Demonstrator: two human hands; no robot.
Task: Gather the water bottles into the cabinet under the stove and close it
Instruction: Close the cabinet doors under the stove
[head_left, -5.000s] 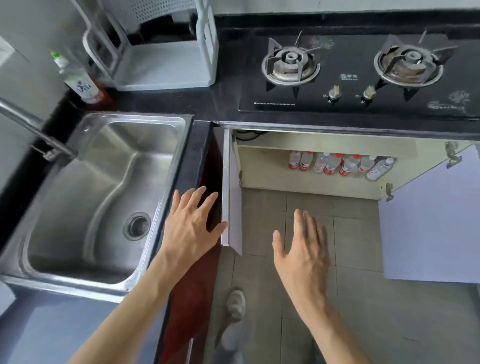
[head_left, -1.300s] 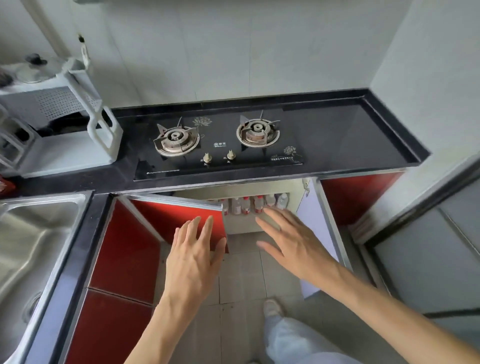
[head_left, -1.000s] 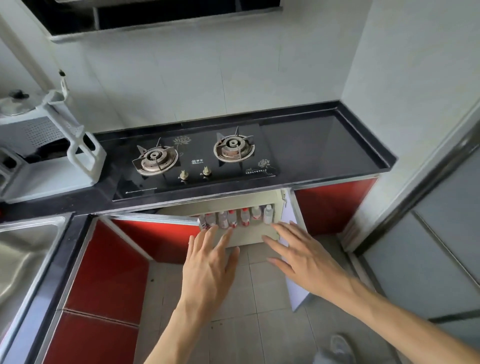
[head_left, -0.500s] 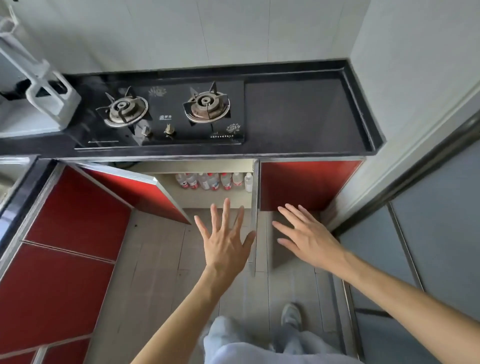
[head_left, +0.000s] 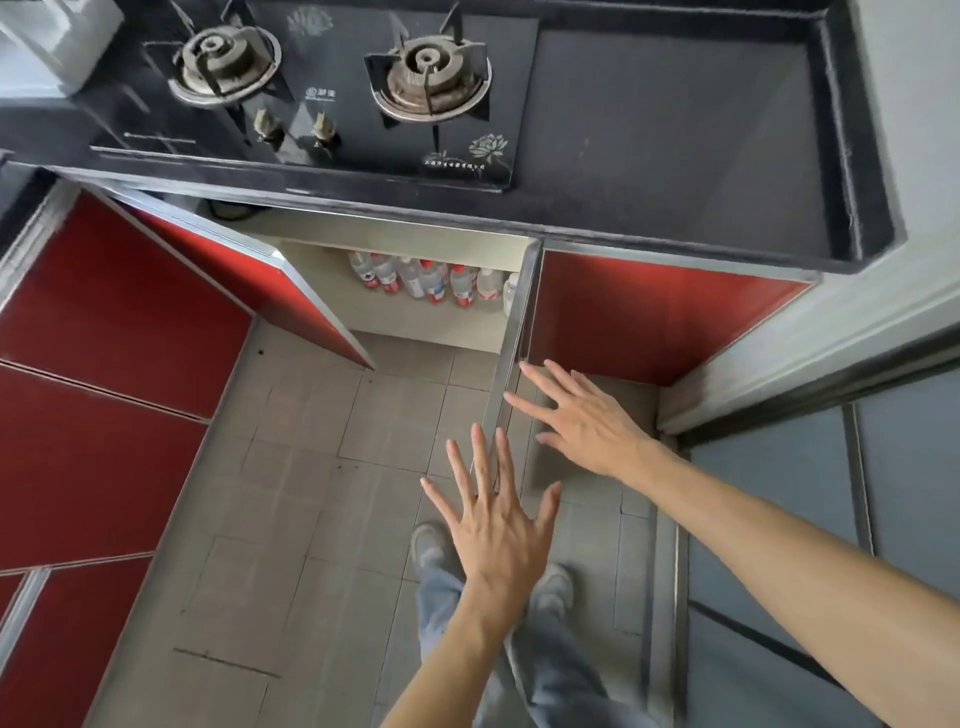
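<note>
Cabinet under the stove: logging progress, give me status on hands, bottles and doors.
Left hand and right hand open, empty. Water bottles lined up inside cabinet. Left door ajar, right door edge-on, wide open by right fingertips. Nothing blocking.

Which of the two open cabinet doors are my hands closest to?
The right door, seen edge-on beside the bottles. The left door swings away.
</note>
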